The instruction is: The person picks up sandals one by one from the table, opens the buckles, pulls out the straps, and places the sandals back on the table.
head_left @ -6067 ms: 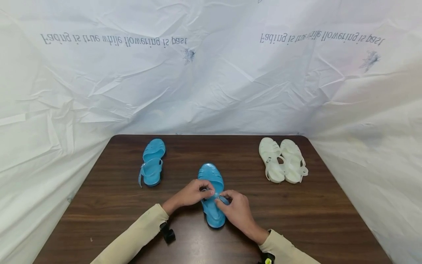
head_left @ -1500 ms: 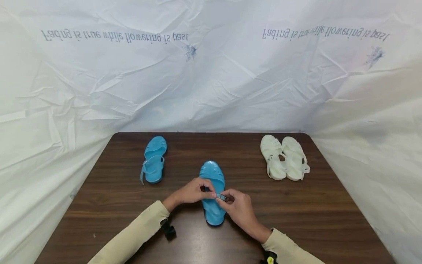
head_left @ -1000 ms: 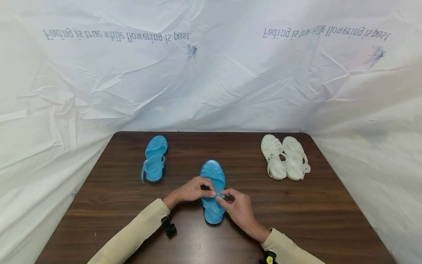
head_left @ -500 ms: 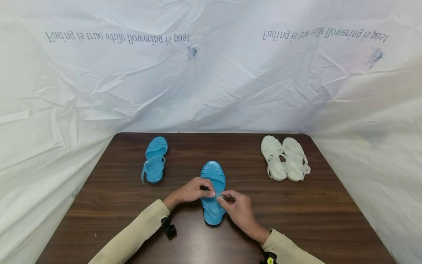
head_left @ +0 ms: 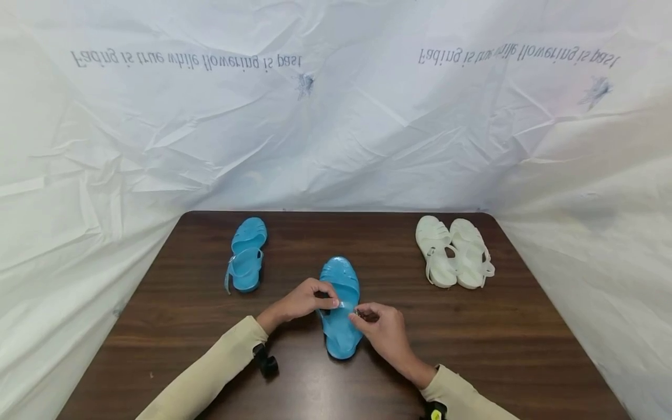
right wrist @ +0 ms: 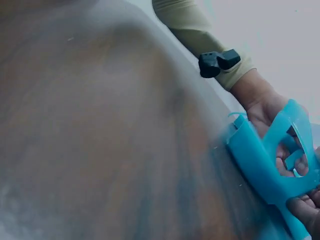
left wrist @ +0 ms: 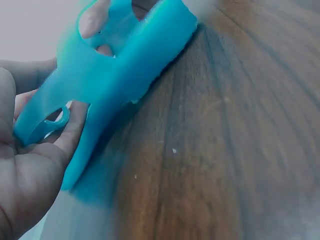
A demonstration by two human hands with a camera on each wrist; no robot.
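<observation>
A blue jelly sandal (head_left: 342, 338) lies toe-forward at the middle of the table, between both hands. My left hand (head_left: 307, 300) pinches the tip of its ankle strap between thumb and forefinger. On the sandal's other side, my right hand (head_left: 385, 332) pinches the small metal buckle (head_left: 357, 314). A short gap separates the two sets of fingertips. In the left wrist view, the sandal's side (left wrist: 135, 65) and cut-out straps stand beside the left thumb. The right wrist view catches the sandal's heel part (right wrist: 255, 155), with fingers visible through its opening.
A second blue sandal (head_left: 247, 271) rests at the table's back left, its strap hanging loose. At the back right stands a pair of white sandals (head_left: 441, 271), side by side. White printed sheeting (head_left: 336, 146) hangs behind the brown table (head_left: 499, 350).
Earlier, the fingertips met over the sandal with strap and buckle together. Now the hands have drawn slightly apart, left hand leftward with the strap tip, right hand rightward with the buckle.
</observation>
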